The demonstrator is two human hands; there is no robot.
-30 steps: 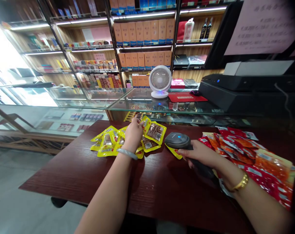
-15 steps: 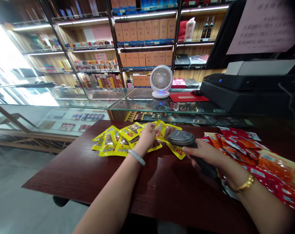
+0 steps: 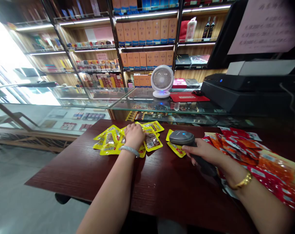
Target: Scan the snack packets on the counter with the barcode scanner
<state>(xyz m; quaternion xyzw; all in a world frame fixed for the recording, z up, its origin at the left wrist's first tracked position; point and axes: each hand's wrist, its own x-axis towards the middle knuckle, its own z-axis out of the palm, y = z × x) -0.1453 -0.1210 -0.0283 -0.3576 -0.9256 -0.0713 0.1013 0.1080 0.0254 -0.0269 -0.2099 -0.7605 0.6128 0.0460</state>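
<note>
My left hand (image 3: 134, 134), a pale bangle at its wrist, is over the pile of yellow snack packets (image 3: 109, 143). Its fingers curl down onto a packet there, and their tips are hidden. Just right of these fingers lies a yellow packet with a barcode (image 3: 152, 140), partly on top of others. My right hand (image 3: 203, 151) grips a dark handheld barcode scanner (image 3: 183, 137) by its handle, a small blue light showing on its head. Under and behind the scanner head, another yellow packet (image 3: 176, 150) rests on the brown table (image 3: 89, 175).
Red and orange snack packets (image 3: 245, 146) are heaped at the right, by my right forearm. Beyond the table stands a glass display counter (image 3: 123, 103) with a white fan (image 3: 161, 81) and a red mat (image 3: 184, 97). A black monitor (image 3: 220, 39) rises at the right.
My left hand has moved left from near the scanner onto the yellow pile. The packet it held by the scanner head is gone from there. The scanner has stayed almost in place.
</note>
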